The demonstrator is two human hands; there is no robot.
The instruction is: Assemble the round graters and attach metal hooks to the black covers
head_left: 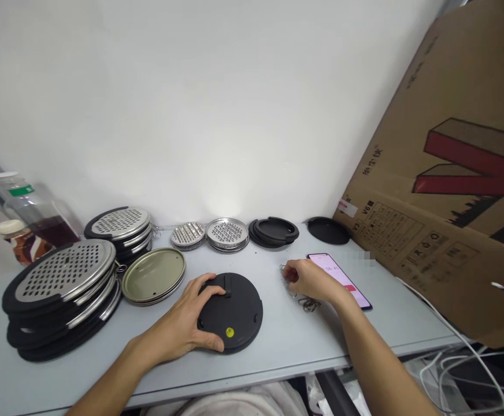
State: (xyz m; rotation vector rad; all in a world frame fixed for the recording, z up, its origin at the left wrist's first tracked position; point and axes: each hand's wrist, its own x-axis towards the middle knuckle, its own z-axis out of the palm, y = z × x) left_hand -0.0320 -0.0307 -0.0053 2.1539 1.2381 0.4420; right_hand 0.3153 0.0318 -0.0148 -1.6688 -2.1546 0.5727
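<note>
A black round plate [238, 315] with a yellow round sticker lies on the grey table, its small strap-like tab near the top. My left hand [191, 315] grips its left side, thumb along the lower edge and forefinger by the tab. To the right, my right hand [306, 277] is closed in a pinch on a small metal wire clip [283, 268], partly hidden by the fingers. More wire clips [310, 304] lie in a loose heap just below that hand. A phone [343, 280] with a lit screen rests beside my right wrist.
Stacked graters with black rims [67, 277] stand at left, near olive-green lids [156, 274]. Small grater discs [227, 232], black rings [273, 231] and a black disc [329, 230] line the wall. Bottles [35, 208] stand far left; a big cardboard box [443, 231] leans right.
</note>
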